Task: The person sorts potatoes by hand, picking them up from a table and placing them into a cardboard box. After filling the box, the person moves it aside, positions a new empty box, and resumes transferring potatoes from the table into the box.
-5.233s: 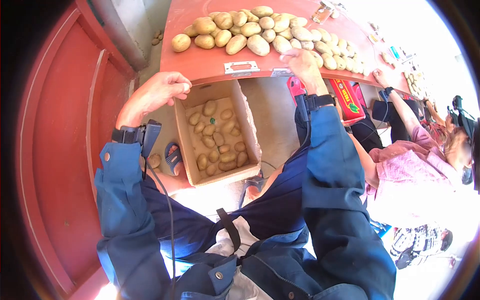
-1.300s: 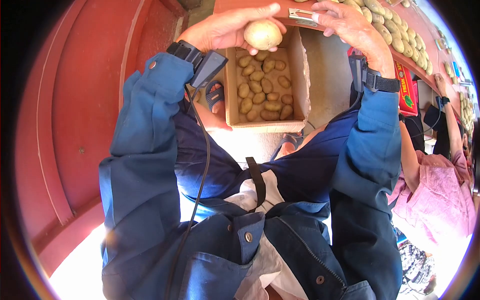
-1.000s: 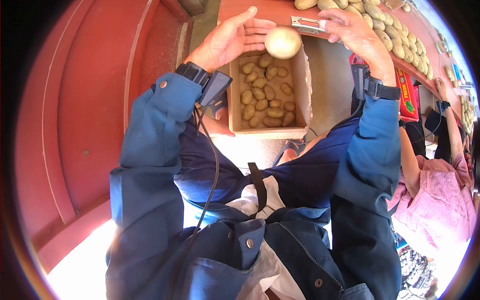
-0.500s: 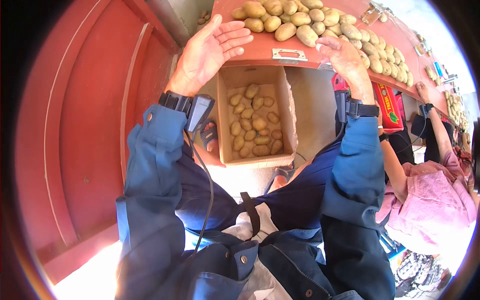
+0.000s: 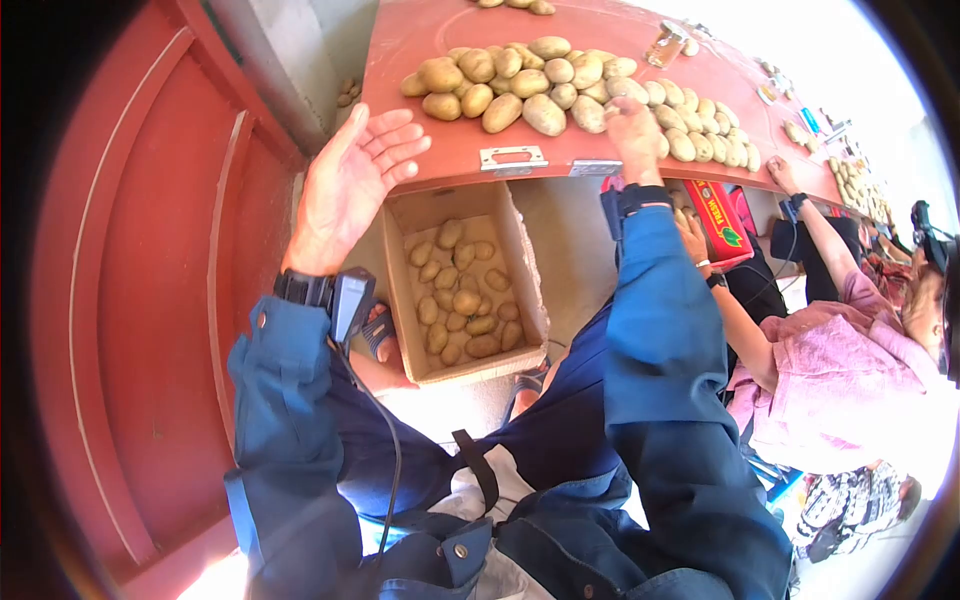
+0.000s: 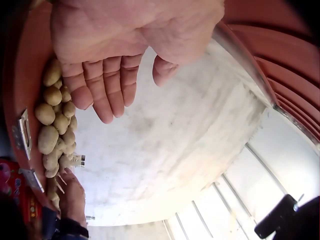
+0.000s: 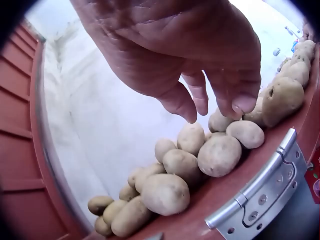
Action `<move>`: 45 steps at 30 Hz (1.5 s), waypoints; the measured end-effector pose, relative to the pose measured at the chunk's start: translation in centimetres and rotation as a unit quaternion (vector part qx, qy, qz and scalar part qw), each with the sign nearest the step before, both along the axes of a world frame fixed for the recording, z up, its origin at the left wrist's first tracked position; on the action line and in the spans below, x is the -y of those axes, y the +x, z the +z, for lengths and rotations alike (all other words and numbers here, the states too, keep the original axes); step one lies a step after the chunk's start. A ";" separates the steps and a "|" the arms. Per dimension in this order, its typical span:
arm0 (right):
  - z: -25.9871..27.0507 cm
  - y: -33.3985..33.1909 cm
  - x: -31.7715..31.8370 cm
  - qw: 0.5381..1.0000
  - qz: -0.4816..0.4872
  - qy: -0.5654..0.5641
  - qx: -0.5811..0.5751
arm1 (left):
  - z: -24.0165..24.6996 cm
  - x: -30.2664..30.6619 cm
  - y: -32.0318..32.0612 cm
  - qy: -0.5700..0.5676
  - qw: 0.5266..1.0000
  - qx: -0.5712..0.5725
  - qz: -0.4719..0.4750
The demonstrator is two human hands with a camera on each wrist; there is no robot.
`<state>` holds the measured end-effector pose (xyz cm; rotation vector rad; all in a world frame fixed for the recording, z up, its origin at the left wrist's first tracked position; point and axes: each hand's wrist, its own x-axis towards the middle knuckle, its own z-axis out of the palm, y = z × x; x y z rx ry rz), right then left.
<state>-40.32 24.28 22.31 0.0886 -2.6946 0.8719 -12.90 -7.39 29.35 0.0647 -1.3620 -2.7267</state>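
Observation:
My left hand (image 5: 350, 190) is raised at the table's near edge, palm up, fingers straight and nothing in it; the left wrist view shows the bare palm (image 6: 135, 30). My right hand (image 5: 634, 135) reaches over the near side of the potato pile (image 5: 543, 115). In the right wrist view, its bent fingers (image 7: 177, 102) hang just above the potatoes (image 7: 219, 156), with gaps between them and no potato in their grasp. Below the table edge stands a cardboard box (image 5: 525, 275), and several smaller potatoes (image 5: 466, 302) lie spread on its bottom.
The red table (image 5: 440, 160) carries metal hinge plates (image 5: 513, 158) along its near edge. A red panelled door (image 5: 130, 300) stands at left. Another person (image 5: 810, 370) sits at right, beside a red printed carton (image 5: 718, 222). A cable hangs from the left wrist.
A potato held in the left hand left its fingers about a second ago, and that hand is now bare. The right hand has moved from the table edge onto the pile.

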 end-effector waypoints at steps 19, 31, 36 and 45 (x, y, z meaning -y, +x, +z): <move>1.3 3.2 4.7 0.990 -0.025 0.120 0.072 | 0.9 -1.8 0.4 -0.026 0.999 -0.008 -0.016; 1.7 4.5 1.7 0.986 0.027 -0.016 0.166 | 0.7 -1.3 0.7 -0.034 0.999 -0.012 -0.029; 2.3 5.1 0.5 0.980 0.030 -0.106 0.167 | 0.6 -1.0 0.5 -0.034 0.999 -0.013 -0.024; 5.6 7.5 0.6 0.885 0.156 -0.380 0.219 | 0.7 -0.9 0.3 -0.025 0.999 -0.025 -0.019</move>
